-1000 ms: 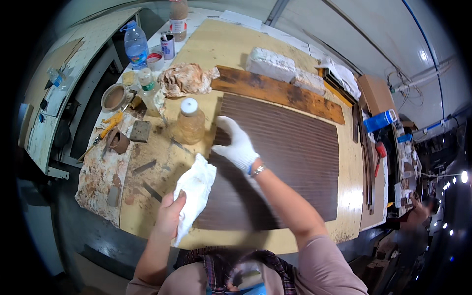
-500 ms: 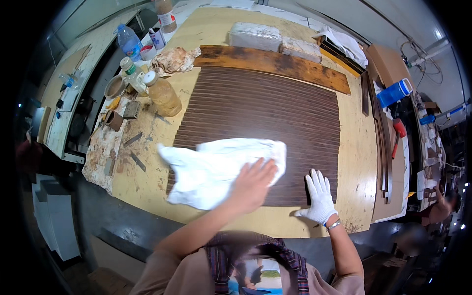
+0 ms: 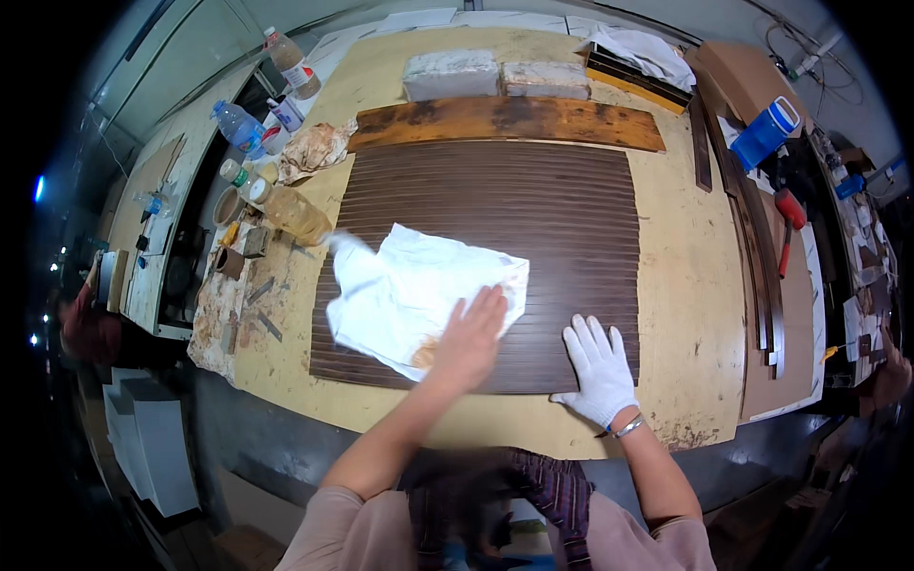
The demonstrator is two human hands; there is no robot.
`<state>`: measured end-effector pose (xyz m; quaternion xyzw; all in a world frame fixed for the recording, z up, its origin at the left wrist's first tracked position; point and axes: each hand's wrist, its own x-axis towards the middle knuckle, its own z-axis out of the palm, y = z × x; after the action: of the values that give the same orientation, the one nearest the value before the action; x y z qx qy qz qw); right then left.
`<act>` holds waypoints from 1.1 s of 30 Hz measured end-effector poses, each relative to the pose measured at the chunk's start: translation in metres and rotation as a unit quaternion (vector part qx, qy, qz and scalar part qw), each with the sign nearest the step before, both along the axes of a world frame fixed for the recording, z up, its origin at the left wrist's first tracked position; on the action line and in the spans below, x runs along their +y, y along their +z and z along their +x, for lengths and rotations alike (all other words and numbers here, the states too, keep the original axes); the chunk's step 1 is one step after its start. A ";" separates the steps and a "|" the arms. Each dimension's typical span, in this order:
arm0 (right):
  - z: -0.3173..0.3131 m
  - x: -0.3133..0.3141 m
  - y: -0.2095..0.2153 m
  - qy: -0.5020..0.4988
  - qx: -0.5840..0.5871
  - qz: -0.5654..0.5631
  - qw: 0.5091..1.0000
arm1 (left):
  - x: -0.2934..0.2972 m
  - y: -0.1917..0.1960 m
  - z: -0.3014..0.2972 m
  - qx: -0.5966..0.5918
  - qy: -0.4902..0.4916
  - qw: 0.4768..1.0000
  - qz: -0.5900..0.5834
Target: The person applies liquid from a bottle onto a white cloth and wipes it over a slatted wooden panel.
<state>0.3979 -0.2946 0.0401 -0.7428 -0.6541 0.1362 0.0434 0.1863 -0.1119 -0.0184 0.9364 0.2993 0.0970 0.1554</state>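
A dark brown panel with fine parallel ridges lies flat on the worktable. Spread over its near left part is a crumpled white cloth, stained brown along its near edge. My bare left hand rests flat on the right part of this cloth, fingers outstretched and pressing it to the panel. The cloth's far left corner is blurred. My right hand, in a white knit glove, lies with spread fingers on the panel's near right corner. A stained wooden board lies along the panel's far edge.
Two wrapped blocks stand behind the board. At left are a bottle of yellowish liquid, a stained rag and a small brown cup. To the right lie dark strips, a red mallet and a blue jug.
My left hand has slid slightly left and away from me with the cloth. The cloth has bunched differently, exposing its brown stain. My right hand keeps its place on the panel; the view has shifted.
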 end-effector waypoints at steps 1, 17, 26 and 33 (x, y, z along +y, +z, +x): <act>-0.001 -0.002 -0.002 -0.001 0.000 0.001 1.000 | 0.002 0.002 -0.001 0.005 -0.020 1.000 -0.007; 0.007 -0.009 -0.005 -0.017 0.022 0.027 0.999 | 0.029 0.008 -0.001 0.050 0.056 0.996 -0.038; 0.008 -0.010 0.000 -0.022 0.052 0.020 0.998 | -0.044 0.026 0.075 -0.004 -0.181 0.983 -0.035; 0.056 -0.052 -0.005 -0.150 0.051 0.033 0.987 | 0.054 0.015 0.030 0.042 0.036 0.998 0.005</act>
<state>0.4543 -0.3464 0.0346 -0.8224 -0.5367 0.1442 0.1217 0.2160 -0.0583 -0.0038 0.9289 0.3391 0.0642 0.1346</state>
